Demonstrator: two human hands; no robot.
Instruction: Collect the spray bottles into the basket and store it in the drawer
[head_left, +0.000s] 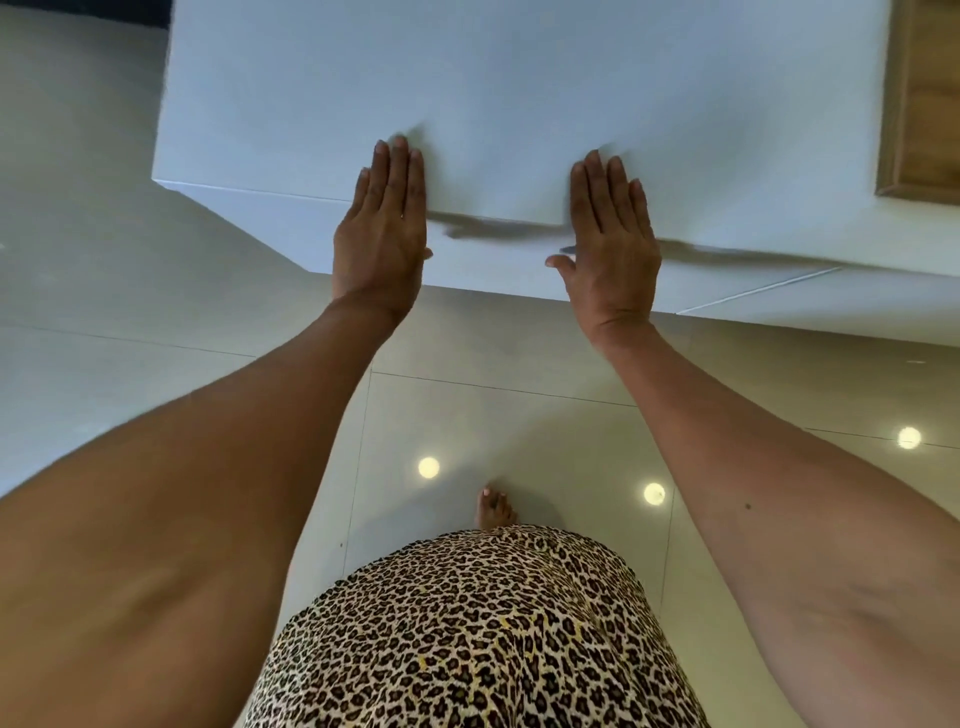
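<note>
A white cabinet with a flat white drawer front (498, 104) fills the upper part of the head view. My left hand (384, 228) lies flat against that front with straight fingers. My right hand (613, 239) presses flat on it a little to the right, fingers straight too. Both palms sit near the lower edge of the front. A thin dark gap (498, 228) shows between the hands along that edge. No basket and no spray bottle is in view.
Glossy pale floor tiles (467, 415) lie below me, with ceiling lights reflected in them. My bare foot (496, 506) stands on the tiles under my leopard-print clothing (467, 634). A wooden frame (919, 104) borders the cabinet at the right.
</note>
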